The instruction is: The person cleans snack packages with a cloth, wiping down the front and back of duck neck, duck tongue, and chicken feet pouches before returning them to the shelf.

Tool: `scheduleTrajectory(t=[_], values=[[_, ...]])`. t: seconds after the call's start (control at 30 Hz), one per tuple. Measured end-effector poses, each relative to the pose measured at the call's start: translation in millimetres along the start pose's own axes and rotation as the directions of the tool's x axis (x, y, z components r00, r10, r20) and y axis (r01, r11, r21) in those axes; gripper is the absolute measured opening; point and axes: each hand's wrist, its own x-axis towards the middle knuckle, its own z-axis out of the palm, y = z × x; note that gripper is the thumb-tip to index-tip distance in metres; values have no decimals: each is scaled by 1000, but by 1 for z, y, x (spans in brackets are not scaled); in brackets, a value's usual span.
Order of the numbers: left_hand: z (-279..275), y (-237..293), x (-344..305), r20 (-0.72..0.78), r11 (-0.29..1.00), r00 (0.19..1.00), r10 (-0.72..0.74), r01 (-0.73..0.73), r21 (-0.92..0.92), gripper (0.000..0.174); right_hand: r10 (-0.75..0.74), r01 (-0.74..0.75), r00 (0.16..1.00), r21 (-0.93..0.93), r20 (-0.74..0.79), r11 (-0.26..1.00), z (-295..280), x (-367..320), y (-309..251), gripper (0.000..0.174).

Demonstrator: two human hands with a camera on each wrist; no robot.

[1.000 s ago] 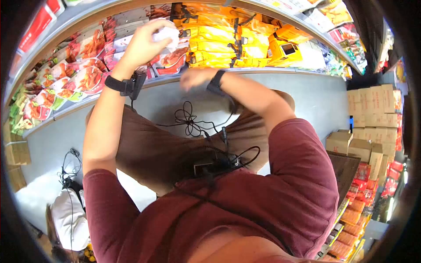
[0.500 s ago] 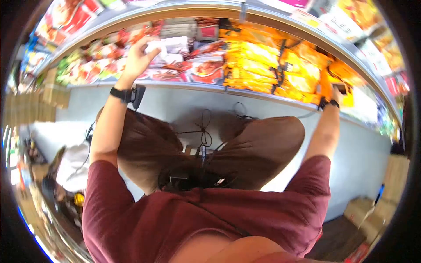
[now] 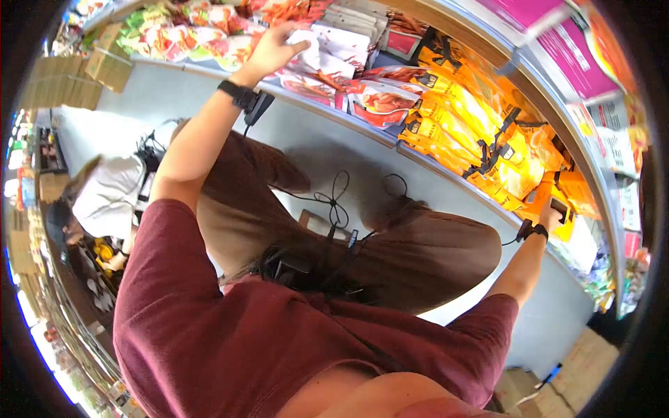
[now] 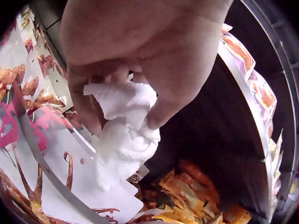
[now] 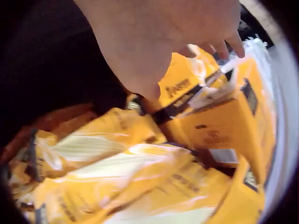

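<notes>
My left hand [image 3: 277, 53] grips a crumpled white cloth [image 4: 126, 140] between thumb and curled fingers, over white and red food pouches [image 4: 65, 158] on the shelf. Far to the right, my right hand [image 3: 550, 217] reaches to an orange display box [image 5: 210, 126] at the shelf's right part. In the right wrist view the fingers are fairly straight and spread over an orange packet [image 5: 180, 79], the thumb tip right at its edge. More orange packets [image 5: 112, 172] with black labels lie beside the box.
The shelf front edge [image 3: 334, 118] runs across in front of my knees, with an upper shelf [image 3: 592, 139] overhead. Black cables [image 3: 333, 202] hang in front of my lap. Cardboard boxes [image 3: 589, 362] stand at the right; another person in white [image 3: 108, 202] is at the left.
My right hand has swung from in front of my body to the orange box on the far right. The left hand keeps the cloth over the pouches while the head view turns.
</notes>
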Motion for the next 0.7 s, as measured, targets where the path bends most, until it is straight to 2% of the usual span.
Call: scheduleTrajectory(t=[0.03,0.07,0.1,0.13,0.17,0.2,0.23,0.27,0.3,0.33,0.37,0.4,0.43,0.47,0.5,0.53,0.57,0.6,0.63,0.67,0.7], values=[[-2,-1,2,8,997,998,65,-65,38,35,-235,206,961,-186,-149,961,-4,10,-12,93],[-1,1,0,10,999,1000,21,-22,27,29,-391,388,913,-53,-114,920,-21,10,-37,80],[-2,0,0,81,996,996,-32,39,-86,29,-539,546,837,80,-90,834,-44,2,-65,68],[-5,11,1,86,1000,996,23,-24,2,32,-694,680,718,162,48,715,-81,-32,-111,44],[-9,35,0,136,993,987,-82,92,-70,26,-836,831,548,107,15,546,-108,-72,-155,32],[-11,46,1,67,996,997,45,-39,-81,24,-943,905,333,290,-24,312,-129,-111,-195,27],[-13,51,4,-6,981,984,176,-176,-78,22,-962,871,262,412,74,269,-169,-182,-242,24],[-15,49,6,-22,981,985,169,-170,-93,22,-951,816,243,489,193,308,-188,-235,-273,21],[-19,46,7,-29,975,978,205,-207,-84,22,-974,801,82,567,212,191,-194,-278,-301,19],[-24,43,8,-36,967,970,242,-244,-71,22,-971,760,21,627,239,171,-204,-333,-325,23],[-31,46,7,-53,967,970,239,-242,-81,22,-968,740,-126,671,219,56,-206,-376,-347,23],[-39,52,3,13,989,999,48,-46,-140,22,-955,716,-255,693,148,-84,-203,-414,-365,22],[-51,62,-2,94,971,986,-136,152,-186,22,-942,670,-327,721,70,-179,-196,-447,-382,26],[-71,86,-11,159,928,955,-252,285,-241,21,-918,708,-396,644,22,-290,-169,-467,-398,29],[-71,69,-9,151,926,957,-250,281,-252,21,-942,727,-335,635,-1,-259,-160,-493,-405,34],[-67,44,-4,-15,983,999,-32,29,-182,21,-933,753,-355,572,-62,-325,-143,-509,-415,38],[-67,28,-1,-160,975,967,200,-213,-69,21,-955,793,-296,558,-1,-246,-150,-528,-420,38],[-75,24,-3,-168,975,966,198,-212,-72,21,-957,829,-274,528,101,-182,-143,-539,-424,37],[-83,23,-6,-126,988,985,114,-126,-92,21,-949,862,-245,492,200,-119,-132,-547,-427,36],[-91,21,-9,-81,993,996,29,-38,-109,21,-946,863,-253,489,201,-127,-122,-551,-429,36],[-97,17,-13,-89,993,996,23,-33,-113,21,-960,861,-257,477,106,-178,-116,-555,-429,32]])
